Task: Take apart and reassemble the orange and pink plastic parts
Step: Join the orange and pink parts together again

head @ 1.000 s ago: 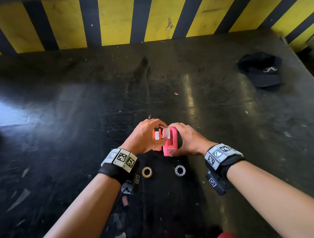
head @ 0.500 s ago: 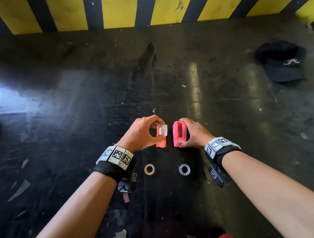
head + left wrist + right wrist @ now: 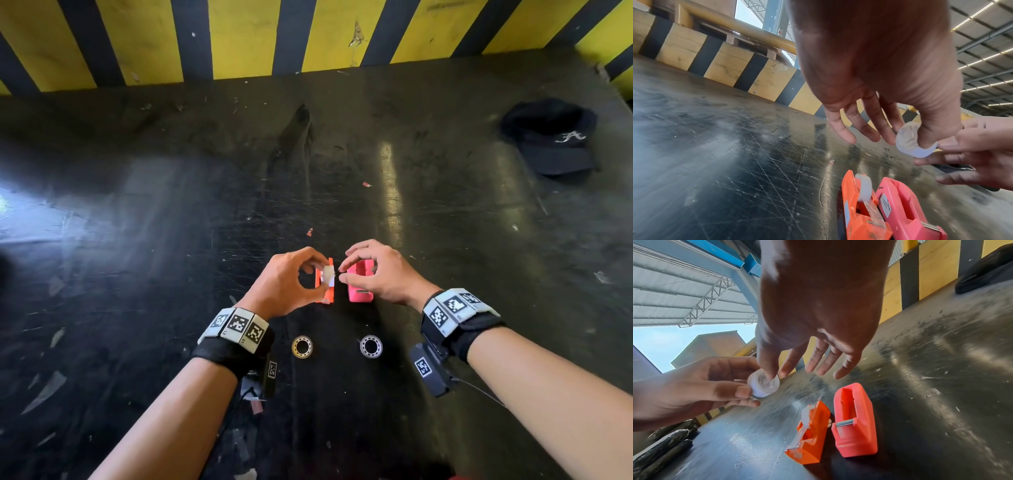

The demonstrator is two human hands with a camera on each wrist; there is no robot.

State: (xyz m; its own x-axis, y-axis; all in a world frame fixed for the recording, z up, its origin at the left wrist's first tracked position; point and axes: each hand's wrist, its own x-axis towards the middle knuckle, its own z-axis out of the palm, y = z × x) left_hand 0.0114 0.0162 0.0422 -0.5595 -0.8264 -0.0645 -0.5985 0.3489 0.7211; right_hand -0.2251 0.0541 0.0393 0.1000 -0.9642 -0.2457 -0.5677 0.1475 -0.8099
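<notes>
The dark scratched table is carrying the pink holder and the orange holder, standing just beside each other, the orange one with tape inside. Above them the left hand is pinching a small white tape roll between thumb and fingers, and the right hand is touching the roll with its thumb, other fingers spread loosely. The roll is probably light, stiff and a little slippery, so holding its rim seems best.

The head camera looks steeply down from above, while both wrist cameras look close along the fingers, all sharing the orange dispenser and pink dispenser.
</notes>
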